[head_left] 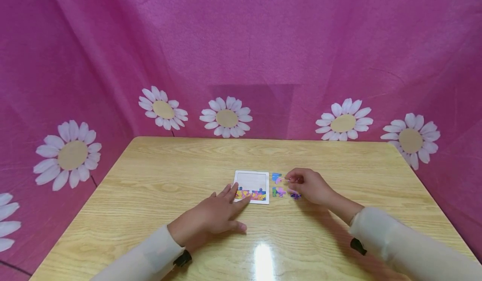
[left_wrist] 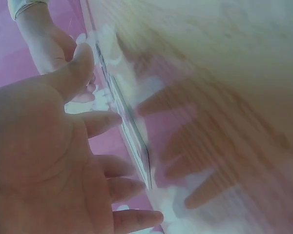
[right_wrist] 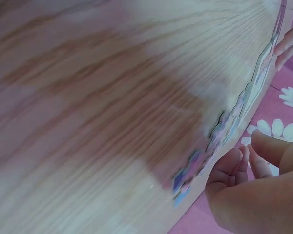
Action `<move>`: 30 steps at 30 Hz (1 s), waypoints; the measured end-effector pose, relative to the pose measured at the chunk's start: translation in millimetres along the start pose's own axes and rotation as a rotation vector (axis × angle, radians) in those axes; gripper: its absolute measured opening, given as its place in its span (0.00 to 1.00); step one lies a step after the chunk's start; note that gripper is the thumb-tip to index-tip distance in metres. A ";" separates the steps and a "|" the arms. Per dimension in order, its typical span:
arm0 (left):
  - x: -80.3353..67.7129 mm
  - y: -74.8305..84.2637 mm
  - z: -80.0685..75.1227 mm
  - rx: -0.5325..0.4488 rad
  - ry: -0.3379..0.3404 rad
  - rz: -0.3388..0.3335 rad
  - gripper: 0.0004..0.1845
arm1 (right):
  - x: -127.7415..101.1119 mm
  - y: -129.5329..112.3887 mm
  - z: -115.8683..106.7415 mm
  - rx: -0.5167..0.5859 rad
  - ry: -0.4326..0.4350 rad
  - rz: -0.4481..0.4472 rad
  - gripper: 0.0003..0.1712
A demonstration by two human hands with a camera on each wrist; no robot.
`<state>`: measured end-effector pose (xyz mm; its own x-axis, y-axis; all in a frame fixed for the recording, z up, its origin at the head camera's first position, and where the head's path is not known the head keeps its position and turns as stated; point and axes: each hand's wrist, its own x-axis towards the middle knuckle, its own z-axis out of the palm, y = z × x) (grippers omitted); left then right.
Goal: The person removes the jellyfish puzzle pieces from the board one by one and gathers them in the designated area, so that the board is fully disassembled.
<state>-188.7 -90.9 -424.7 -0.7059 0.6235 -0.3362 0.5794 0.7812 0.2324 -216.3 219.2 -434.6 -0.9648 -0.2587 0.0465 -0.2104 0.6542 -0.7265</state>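
Observation:
A white puzzle tray [head_left: 251, 179] lies mid-table, its bottom row filled with colourful pieces [head_left: 251, 195]. My left hand [head_left: 214, 212] lies flat with straight fingers, the fingertips touching the tray's near-left corner. In the left wrist view the tray edge [left_wrist: 133, 130] runs past those fingers [left_wrist: 100, 121]. Loose puzzle pieces [head_left: 278, 191] lie just right of the tray. My right hand [head_left: 308, 185] hovers over them with loosely curled fingers. In the right wrist view nothing shows between the thumb and fingers [right_wrist: 229, 168], and the pieces [right_wrist: 219, 132] lie just beyond them.
The wooden table [head_left: 158, 180] is backed and flanked by pink cloth printed with white daisies [head_left: 226, 117]. A glare spot [head_left: 262, 261] shines on the near edge. Both wrists wear pale sleeves.

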 end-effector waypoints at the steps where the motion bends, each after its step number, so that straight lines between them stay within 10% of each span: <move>1: -2.0 -1.5 0.1 -0.002 0.001 0.000 0.45 | 1.1 -1.3 1.7 0.003 -0.003 -0.001 0.09; 30: -19.2 -25.5 5.2 -0.016 0.023 -0.007 0.43 | 29.1 -46.6 65.7 0.157 -0.103 -0.046 0.09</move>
<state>-187.8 -123.0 -428.9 -0.7190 0.6186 -0.3168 0.5682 0.7857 0.2446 -224.2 134.5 -444.4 -0.9317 -0.3627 0.0177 -0.2191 0.5228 -0.8238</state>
